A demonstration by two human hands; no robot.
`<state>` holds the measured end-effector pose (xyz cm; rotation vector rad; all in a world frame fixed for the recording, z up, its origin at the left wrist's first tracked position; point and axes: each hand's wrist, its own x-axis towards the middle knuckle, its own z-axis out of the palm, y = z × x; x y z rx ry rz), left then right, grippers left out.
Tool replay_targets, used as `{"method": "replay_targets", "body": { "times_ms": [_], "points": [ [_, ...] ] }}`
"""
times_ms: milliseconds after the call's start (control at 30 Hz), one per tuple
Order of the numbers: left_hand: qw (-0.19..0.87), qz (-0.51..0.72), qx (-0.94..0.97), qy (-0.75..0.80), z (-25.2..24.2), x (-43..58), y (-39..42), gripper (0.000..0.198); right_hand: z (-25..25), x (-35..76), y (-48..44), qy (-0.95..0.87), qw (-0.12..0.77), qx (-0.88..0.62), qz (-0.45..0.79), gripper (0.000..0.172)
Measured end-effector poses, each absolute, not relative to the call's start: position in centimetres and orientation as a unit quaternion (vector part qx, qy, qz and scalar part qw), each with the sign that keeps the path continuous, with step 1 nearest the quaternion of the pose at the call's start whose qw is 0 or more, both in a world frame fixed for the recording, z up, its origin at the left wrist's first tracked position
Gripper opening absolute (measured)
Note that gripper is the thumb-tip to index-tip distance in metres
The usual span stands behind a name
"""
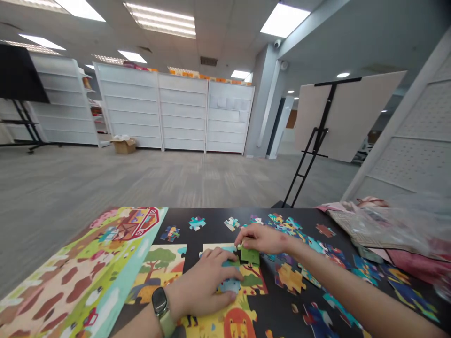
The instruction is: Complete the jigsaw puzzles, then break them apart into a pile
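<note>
My left hand [209, 281], with a watch [159, 303] on its wrist, lies flat with fingers spread over a partly joined jigsaw puzzle [207, 324]. The puzzle shows a lion, trees and a yellow ground; my palm and fingers hide part of it. Just beyond those fingertips, my right hand [262, 238] pinches a green puzzle piece [250, 256] at the puzzle's far right edge. The piece is partly covered by my fingers, so I cannot tell whether it is locked in. A separate joined section [160, 263] with a tree lies left of my left hand.
Many loose pieces [291, 277] are scattered on the black table [211, 230], mostly right of my right hand. A farm picture sheet [88, 277] covers the left side. Plastic bags [394, 225] lie at the right. An easel board [341, 117] stands beyond the table.
</note>
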<state>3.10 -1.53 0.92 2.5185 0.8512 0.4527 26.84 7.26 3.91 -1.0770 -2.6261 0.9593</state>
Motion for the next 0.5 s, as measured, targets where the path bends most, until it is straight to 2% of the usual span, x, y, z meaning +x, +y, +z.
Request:
{"method": "replay_targets", "body": {
  "times_ms": [100, 267, 500],
  "points": [
    [0.219, 0.158, 0.911, 0.31, 1.0, 3.1, -1.6, 0.035, 3.4, 26.4, 6.8, -0.88, 0.072, -0.359, 0.302, 0.027],
    [0.216, 0.146, 0.912, 0.317, 1.3, 3.2, -1.7, 0.036, 3.2, 26.2, 6.5, -0.891, 0.09, -0.355, 0.268, 0.036],
    [0.21, 0.114, 0.916, 0.321, 2.0, 3.5, -1.9, 0.04, 2.7, 26.8, 7.0, -0.901, 0.101, -0.34, 0.248, 0.03]
  ]
}}
